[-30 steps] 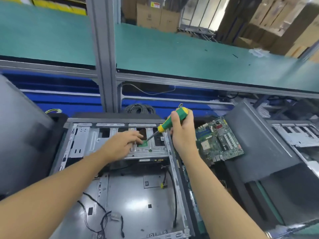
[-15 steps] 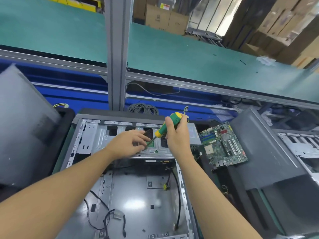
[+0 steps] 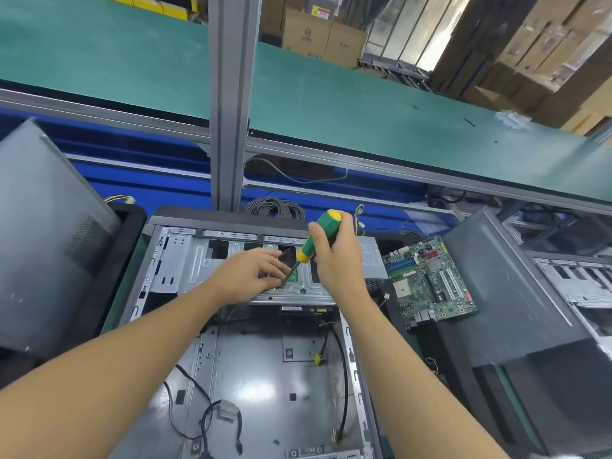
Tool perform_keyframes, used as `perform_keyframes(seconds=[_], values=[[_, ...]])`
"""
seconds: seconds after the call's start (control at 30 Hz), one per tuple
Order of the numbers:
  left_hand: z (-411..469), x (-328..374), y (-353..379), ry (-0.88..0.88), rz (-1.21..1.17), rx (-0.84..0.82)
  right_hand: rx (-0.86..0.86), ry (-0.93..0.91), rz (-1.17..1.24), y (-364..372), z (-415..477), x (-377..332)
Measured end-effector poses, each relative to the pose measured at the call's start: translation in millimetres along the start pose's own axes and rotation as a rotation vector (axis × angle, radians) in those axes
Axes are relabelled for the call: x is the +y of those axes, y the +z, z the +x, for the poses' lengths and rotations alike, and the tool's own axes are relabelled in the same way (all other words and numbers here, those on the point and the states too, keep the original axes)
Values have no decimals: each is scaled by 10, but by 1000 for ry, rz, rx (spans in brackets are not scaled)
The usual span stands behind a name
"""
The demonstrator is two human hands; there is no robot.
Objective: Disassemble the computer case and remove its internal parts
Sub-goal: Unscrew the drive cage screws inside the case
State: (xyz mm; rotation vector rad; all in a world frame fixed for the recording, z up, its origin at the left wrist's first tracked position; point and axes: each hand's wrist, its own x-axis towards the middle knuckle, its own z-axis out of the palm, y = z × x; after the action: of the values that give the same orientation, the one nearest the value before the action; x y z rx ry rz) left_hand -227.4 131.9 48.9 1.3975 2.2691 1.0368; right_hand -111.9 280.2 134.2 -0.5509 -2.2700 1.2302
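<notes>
Case (image 3: 258,385) lies open; right hand (image 3: 337,263) grips a screwdriver (image 3: 306,250), left hand (image 3: 248,276) rests loosely bent fingers on the cage (image 3: 304,289) beside its tip.

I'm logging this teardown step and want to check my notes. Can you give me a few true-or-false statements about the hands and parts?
1. The right hand grips a green and yellow screwdriver. True.
2. The motherboard sits mounted inside the computer case. False: it lies outside, to the case's right.
3. The left hand rests on the metal drive cage beside the screwdriver's tip. True.
4. The case floor holds no cables. False: loose black cables lie on it.
</notes>
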Motion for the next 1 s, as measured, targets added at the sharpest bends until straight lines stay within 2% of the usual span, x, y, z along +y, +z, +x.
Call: perform_keyframes(seconds=[0.27, 0.5, 0.7, 0.87, 1.0], values=[[-7, 4, -1, -33, -46, -4, -39, -104, -139, -31, -3, -143], [-42, 41, -22, -23, -83, -2, -75, -281, -320, 40, -62, -321], [-28, 65, -18, -52, -75, -10, -229, -200, -352, -103, 30, -377], [-54, 95, -28, -66, -115, 5, -204, -227, -496, -26, -25, -452], [-55, 120, -22, -120, -101, 24, -201, -150, -589, -14, 30, -540]])
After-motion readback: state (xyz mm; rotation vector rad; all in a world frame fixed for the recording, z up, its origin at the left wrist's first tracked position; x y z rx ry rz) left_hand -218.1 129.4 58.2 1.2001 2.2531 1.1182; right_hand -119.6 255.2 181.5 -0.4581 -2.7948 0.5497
